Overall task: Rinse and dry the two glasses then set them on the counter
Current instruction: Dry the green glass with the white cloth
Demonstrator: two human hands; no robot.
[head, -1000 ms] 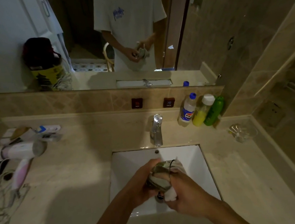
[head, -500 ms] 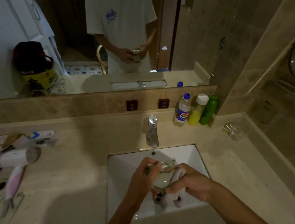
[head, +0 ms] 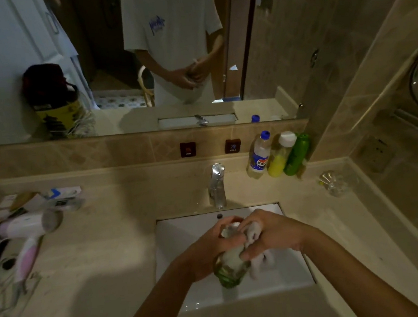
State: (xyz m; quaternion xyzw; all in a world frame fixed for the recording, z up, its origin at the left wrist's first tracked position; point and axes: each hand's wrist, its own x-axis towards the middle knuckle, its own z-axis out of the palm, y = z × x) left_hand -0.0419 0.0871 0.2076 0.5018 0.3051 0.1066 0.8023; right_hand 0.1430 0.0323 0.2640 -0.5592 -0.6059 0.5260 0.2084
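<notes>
A glass (head: pixel 229 265) is gripped over the sink (head: pixel 282 284) by the left hand (head: pixel 210 249), fingers curled around it, while a white cloth (head: pixel 258 254) is pinched against it by the right hand (head: pixel 274 234).

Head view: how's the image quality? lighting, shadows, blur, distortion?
Head view: dim, warm light; a broad shadow lies over the counter left of the sink; wide-angle bending shows along the frame edges; the glass and cloth in the hands are soft and blurred; the second glass at right is faint, with small highlights.
</notes>
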